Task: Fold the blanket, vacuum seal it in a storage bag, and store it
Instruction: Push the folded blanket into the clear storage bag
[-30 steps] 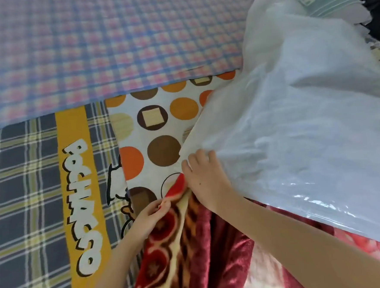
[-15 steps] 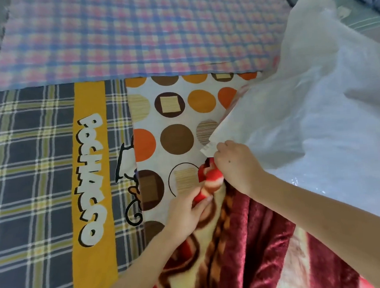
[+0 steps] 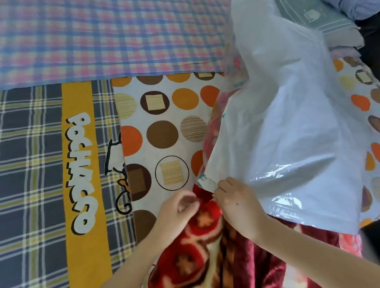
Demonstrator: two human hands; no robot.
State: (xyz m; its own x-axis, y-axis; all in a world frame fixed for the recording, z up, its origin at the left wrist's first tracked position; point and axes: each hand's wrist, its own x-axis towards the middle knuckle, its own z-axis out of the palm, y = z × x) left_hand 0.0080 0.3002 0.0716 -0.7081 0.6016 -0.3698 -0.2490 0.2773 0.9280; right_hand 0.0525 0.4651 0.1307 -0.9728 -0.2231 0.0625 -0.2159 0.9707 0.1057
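Bed surface: plaid sheet, dotted sheet. Left hand pinches blanket; right hand pinches storage bag corner, now lower than before.

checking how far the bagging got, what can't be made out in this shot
Head view:
- How much of the blanket is inside the storage bag: the bag's cloudy film covers it.
- Whether the left hand really grips the blanket corner: motion blur on its fingers.
- The blanket's near end: cut off by the bottom edge.
- The bag's opening beyond the corner that the right hand pinches: hidden by that hand.
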